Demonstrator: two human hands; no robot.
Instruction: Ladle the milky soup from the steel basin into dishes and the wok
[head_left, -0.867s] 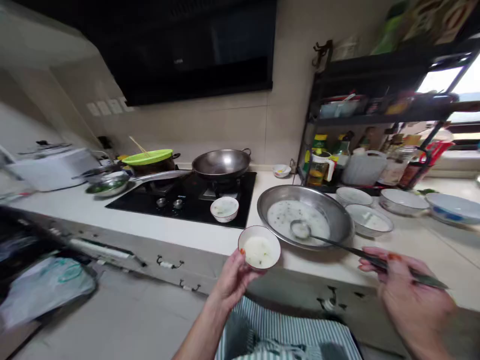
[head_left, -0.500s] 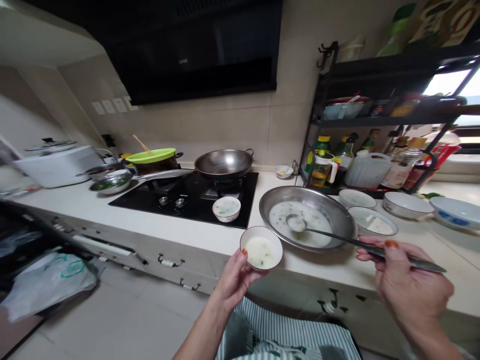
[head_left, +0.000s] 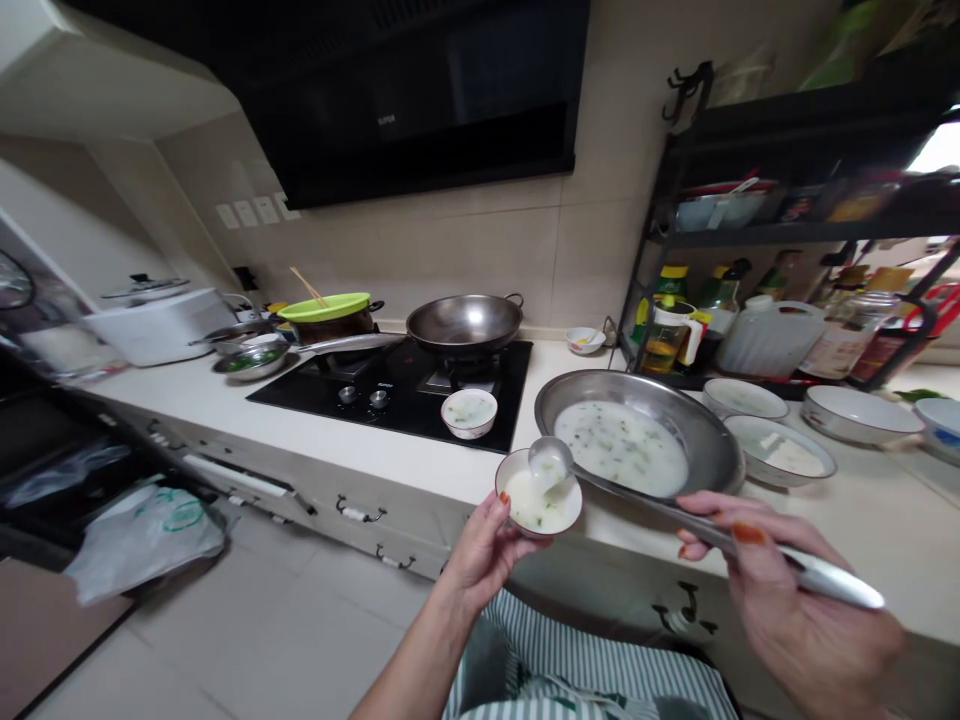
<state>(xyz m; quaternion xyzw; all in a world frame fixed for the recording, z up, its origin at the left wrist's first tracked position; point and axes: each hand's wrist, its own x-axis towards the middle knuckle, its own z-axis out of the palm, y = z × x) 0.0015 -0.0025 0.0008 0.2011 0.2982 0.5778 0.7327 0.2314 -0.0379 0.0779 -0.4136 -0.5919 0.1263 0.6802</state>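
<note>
My left hand (head_left: 484, 545) grips a small white bowl (head_left: 574, 507) by its side, in front of the counter edge. Pale soup with green bits lies in it. My right hand (head_left: 795, 590) is closed round the handle of a metal ladle (head_left: 637, 490). The ladle's cup is tipped over the small bowl, with whitish soup in it. Just behind, a wide steel basin (head_left: 712, 440) on the counter holds more of the pale soup with dark and green bits. Another filled small bowl (head_left: 469, 413) stands on the front right of the stove.
A wok (head_left: 465, 322) sits on the black stove (head_left: 315, 400). Several bowls, one a white bowl (head_left: 862, 413), stand right of the basin, below a black rack (head_left: 795, 235) with bottles. A pot with a green colander (head_left: 326, 308) is at the left burner.
The ladle has come up out of the basin and moved left to the small bowl, its cup now tilted over it. The view has shifted slightly left.
</note>
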